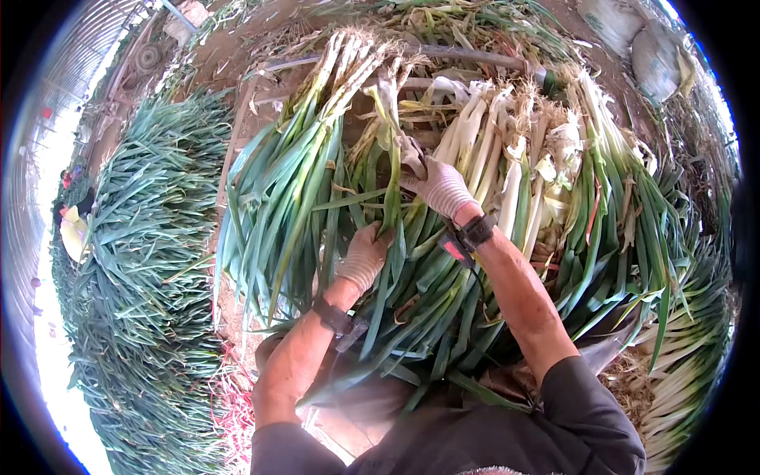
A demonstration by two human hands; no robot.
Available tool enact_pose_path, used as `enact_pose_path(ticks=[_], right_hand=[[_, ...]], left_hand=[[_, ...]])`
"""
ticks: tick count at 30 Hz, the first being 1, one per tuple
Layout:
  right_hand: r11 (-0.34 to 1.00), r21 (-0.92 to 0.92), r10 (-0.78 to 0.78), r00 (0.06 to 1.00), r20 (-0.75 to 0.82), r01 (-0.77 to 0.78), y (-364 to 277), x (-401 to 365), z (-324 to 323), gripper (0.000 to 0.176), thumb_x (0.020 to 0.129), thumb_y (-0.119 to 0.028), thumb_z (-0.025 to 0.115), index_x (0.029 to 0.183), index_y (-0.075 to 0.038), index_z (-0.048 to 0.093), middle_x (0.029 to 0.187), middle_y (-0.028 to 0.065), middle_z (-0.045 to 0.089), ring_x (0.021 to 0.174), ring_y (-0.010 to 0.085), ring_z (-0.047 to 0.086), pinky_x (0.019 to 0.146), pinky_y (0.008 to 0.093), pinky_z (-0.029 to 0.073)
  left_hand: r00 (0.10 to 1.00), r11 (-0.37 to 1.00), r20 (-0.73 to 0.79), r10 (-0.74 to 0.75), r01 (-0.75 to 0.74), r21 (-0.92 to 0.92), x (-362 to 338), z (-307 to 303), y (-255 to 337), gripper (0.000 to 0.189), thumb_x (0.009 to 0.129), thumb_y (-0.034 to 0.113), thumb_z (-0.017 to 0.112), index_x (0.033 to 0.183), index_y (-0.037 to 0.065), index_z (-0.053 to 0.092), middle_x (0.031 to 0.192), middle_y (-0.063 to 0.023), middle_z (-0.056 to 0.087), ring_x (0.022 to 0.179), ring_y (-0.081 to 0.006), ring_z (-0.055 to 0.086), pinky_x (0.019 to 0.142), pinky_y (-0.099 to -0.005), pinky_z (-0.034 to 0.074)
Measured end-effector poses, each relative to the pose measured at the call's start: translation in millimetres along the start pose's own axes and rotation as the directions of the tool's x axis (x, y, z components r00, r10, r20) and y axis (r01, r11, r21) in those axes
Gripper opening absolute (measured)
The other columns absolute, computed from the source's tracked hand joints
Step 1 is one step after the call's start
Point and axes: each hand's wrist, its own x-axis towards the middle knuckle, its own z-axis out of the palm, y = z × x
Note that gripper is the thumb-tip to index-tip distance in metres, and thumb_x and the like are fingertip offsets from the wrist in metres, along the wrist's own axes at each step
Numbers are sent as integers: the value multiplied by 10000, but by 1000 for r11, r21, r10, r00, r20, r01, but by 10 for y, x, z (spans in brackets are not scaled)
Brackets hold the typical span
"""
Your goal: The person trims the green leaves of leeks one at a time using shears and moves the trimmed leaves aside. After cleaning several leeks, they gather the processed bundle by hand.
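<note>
My left hand (366, 255), in a pale striped glove, is closed round the green leaves of a green onion (393, 184) that points away from me, root end up. Higher on the same stalk is my right hand (438, 187), gloved too, its soiled fingers closed at the pale part; their exact grip is partly hidden. To the left lies a bunch of untrimmed green onions (305, 150) with brownish roots. Right of my right hand rest several cleaner, white-stemmed green onions (479, 131), their leaves hanging towards me.
A long heap of green onions (150, 253) runs along the left side. More white-stemmed onions (673, 396) lie at lower right. Red and white ties (232, 408) are on the ground. Sacks (653, 59) stand at upper right; another person (75, 226) is at far left.
</note>
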Motion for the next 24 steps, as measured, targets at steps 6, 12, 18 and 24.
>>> enact_pose_path(ticks=[6, 12, 18, 24], right_hand=[[1000, -3, 19, 1000, -24, -19, 7, 180, -75, 624, 829, -529, 737, 1136, 8, 658, 992, 243, 716, 974, 402, 692, 850, 452, 534], [997, -41, -63, 997, -53, 60, 65, 471, -131, 605, 822, -536, 733, 1057, 19, 681, 967, 251, 711, 951, 408, 688, 844, 458, 526], [979, 194, 59, 998, 31, -63, 114, 215, -281, 506, 878, -440, 728, 1103, 7, 655, 911, 167, 716, 835, 254, 687, 797, 383, 536], [980, 150, -161, 968, 191, 133, 38, -641, 2, 493, 871, -450, 755, 1041, -10, 612, 878, 206, 685, 819, 332, 690, 764, 424, 541]], left_hand=[[1000, 996, -10, -24, 24, 83, 27, -30, 30, 344, 982, 253, 605, 1140, -51, 641, 945, -286, 670, 878, -430, 630, 822, -432, 481], [999, 996, 46, -22, 18, 86, 69, 2, -19, 331, 974, 236, 621, 1157, -39, 645, 1003, -285, 683, 934, -430, 648, 859, -421, 495], [974, 816, 225, -1, -129, 564, -98, 280, 51, 410, 960, 334, 656, 1165, -22, 643, 978, -217, 712, 892, -375, 686, 836, -446, 524], [948, 760, 256, -189, -23, 649, 181, -223, 644, 414, 828, 393, 780, 1057, 62, 684, 952, -170, 714, 923, -370, 697, 822, -471, 552]])
